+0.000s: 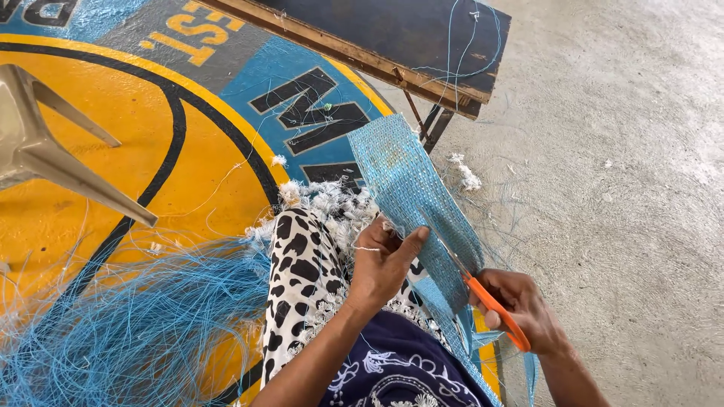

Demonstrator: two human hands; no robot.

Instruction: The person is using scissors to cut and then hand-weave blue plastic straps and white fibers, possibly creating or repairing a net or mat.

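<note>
My left hand (385, 260) pinches the near edge of a long strip of blue woven mesh (407, 188), holding it up over my lap. My right hand (520, 305) grips orange-handled scissors (494, 305), whose blades reach into the strip's right edge. The strip runs up and away from me and hangs down past my right wrist. A black-and-white spotted cloth (302, 279) covers my leg beneath the hands.
A heap of loose blue fibres (128, 324) lies at lower left on a floor painted yellow, blue and black (188, 166). White fluff (324, 200) sits beyond my knee. A dark wooden bench (392, 38) stands ahead, a beige plastic chair leg (68, 169) at left, bare concrete (618, 188) at right.
</note>
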